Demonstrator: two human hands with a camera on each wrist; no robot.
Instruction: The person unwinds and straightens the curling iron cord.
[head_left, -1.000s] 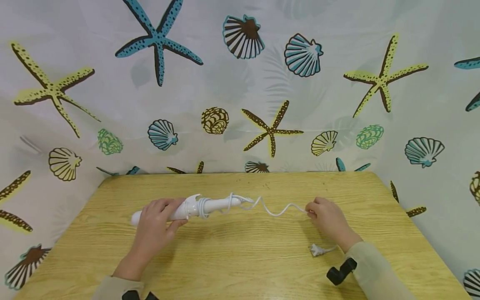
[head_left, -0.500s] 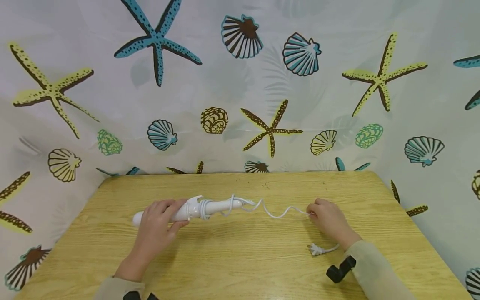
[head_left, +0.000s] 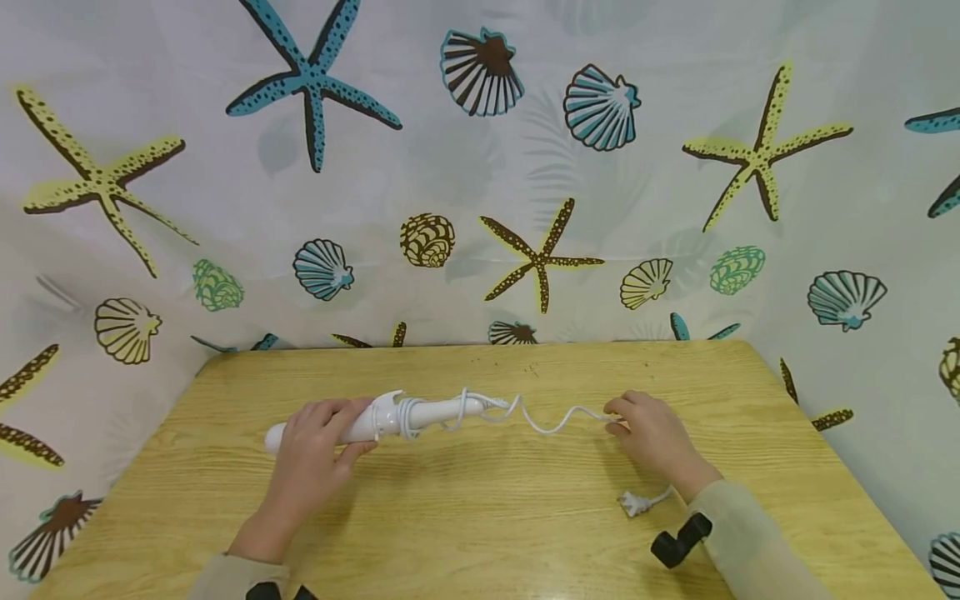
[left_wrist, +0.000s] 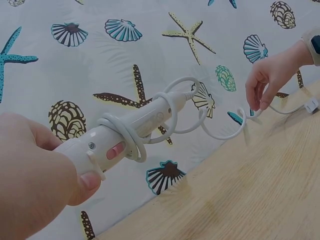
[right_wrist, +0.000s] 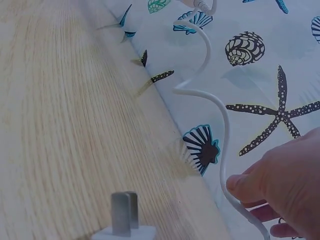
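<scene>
The table [head_left: 480, 517] is yellow-tan with streaked wood grain. Behind and beside the table, off-white cloth [head_left: 457, 183] bears dotted starfish [head_left: 311, 77] in blue, yellow and brown, ribbed shells [head_left: 602, 108] in teal, brown and yellow, and faint grey fronds [head_left: 555, 154]. Over the table, the wand [head_left: 386, 421] is glossy white, its switch [left_wrist: 116, 150] pink; cord [right_wrist: 226, 140] and plug [head_left: 634, 503] are white, prongs [right_wrist: 120, 212] silver-grey. Sleeves [head_left: 750, 542] over the table's near side are beige.

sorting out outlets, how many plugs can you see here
1: the white plug, at the end of the white cord, below the right hand in the head view. All three views show it; no other is visible.
</scene>
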